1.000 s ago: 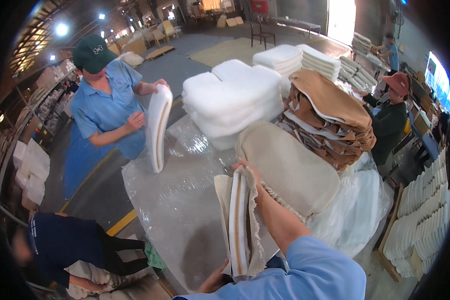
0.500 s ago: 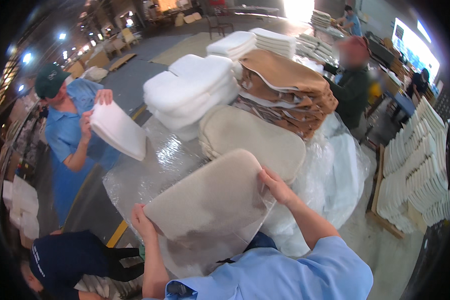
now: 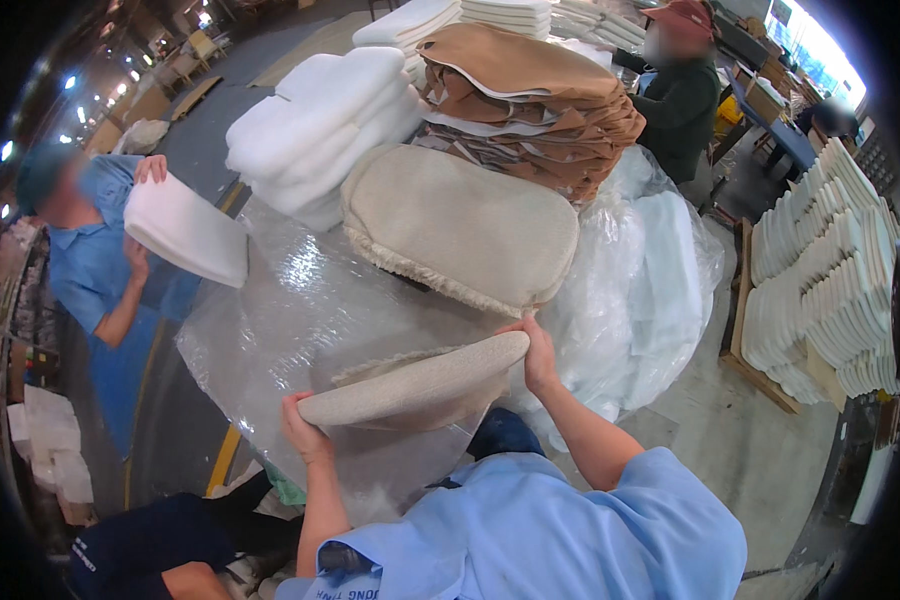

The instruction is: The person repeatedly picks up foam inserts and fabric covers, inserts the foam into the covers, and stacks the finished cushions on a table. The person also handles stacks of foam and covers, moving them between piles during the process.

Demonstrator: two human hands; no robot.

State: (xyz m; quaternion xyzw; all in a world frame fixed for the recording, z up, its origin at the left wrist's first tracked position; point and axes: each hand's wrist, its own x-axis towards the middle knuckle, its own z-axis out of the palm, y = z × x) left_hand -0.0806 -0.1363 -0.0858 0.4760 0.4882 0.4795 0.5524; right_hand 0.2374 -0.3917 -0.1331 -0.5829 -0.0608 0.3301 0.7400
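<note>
Between my two hands hangs a beige fabric cushion cover (image 3: 420,385), tilted so that its long edge faces up. My left hand (image 3: 305,430) is closed on its left end and my right hand (image 3: 532,352) on its right end. A frayed edge shows on its far side. Just beyond it lies a stack of similar beige covers (image 3: 460,225), with rounded corners and a fringed near edge. Under the held cover spreads a clear plastic sheet (image 3: 255,320).
Behind stand piles of white padding (image 3: 315,130) and folded brown fabric (image 3: 540,110). Bulging clear plastic bags (image 3: 640,290) lie at right, near a wooden rack of white pads (image 3: 820,270). At left a co-worker holds a white pad (image 3: 185,230); another person (image 3: 160,545) bends at lower left.
The held cover has tipped from showing its broad face to nearly edge-on, between both hands. My view has shifted, so the piles appear higher and further left.
</note>
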